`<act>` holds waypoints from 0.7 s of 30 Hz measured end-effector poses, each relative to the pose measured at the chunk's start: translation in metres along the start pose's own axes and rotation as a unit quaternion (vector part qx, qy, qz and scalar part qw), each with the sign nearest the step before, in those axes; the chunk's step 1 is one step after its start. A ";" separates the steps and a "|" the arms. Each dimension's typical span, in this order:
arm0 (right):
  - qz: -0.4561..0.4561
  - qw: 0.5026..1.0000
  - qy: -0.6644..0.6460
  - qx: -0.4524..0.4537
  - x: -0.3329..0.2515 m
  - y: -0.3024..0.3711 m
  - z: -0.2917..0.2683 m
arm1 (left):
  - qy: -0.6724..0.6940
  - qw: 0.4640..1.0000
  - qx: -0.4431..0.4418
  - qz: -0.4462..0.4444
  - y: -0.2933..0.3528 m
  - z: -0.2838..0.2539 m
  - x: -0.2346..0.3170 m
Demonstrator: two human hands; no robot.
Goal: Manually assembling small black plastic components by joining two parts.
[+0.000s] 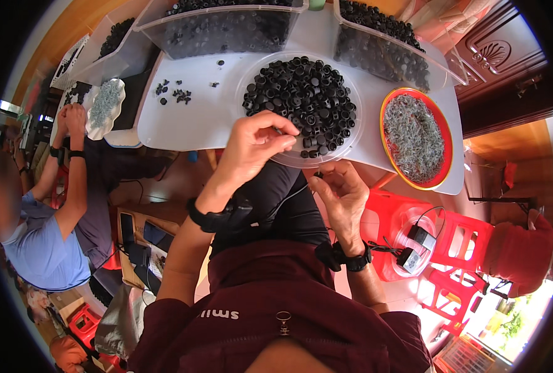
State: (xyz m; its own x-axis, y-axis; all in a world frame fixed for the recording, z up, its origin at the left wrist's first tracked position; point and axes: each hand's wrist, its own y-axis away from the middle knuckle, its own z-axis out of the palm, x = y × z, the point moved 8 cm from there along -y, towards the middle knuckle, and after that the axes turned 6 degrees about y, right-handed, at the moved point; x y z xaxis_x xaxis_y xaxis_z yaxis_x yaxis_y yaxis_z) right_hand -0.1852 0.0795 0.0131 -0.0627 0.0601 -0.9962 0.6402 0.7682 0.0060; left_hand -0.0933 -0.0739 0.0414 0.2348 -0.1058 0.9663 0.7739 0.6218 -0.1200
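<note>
Detail is thin at the left hand (251, 146): thumb and index come together at the near edge of the basin, but from my end I can't tell whether anything is pinched there. Right hand (345, 196), just near of the rim, grips a small black piece (318, 175); fingers cover most of it, exact shape unclear.

Main lot: glossy black caps (301, 93), round, plastic-looking, heaped in a shallow clear basin (301, 163) on the pale, smooth table (183, 133). Lower layers buried, can't see them. To the right I get an oval red tray with yellow edge (384, 130), full of tangled silvery bits, too fine to separate. Far side, two translucent bins (226, 40) (382, 56) of black parts, tops cut off by the frame. Loose black bits (181, 96) lie left of the basin. Far left, a co-worker's hands (74, 118) meet beside a scalloped white dish (121, 102); what they hold is illegible.
</note>
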 end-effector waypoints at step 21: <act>-0.090 0.993 -0.060 -0.037 -0.048 -0.010 0.035 | 0.485 0.862 -0.015 -0.147 0.051 0.006 -0.030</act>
State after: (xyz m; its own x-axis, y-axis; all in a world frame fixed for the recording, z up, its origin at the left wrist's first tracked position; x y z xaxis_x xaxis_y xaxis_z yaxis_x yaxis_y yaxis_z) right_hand -0.1615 0.0468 0.0578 -0.0771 -0.1556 -0.9848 0.5686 0.8045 -0.1716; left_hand -0.0642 -0.0341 0.0078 0.3970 -0.8631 0.3122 0.8949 0.4396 0.0773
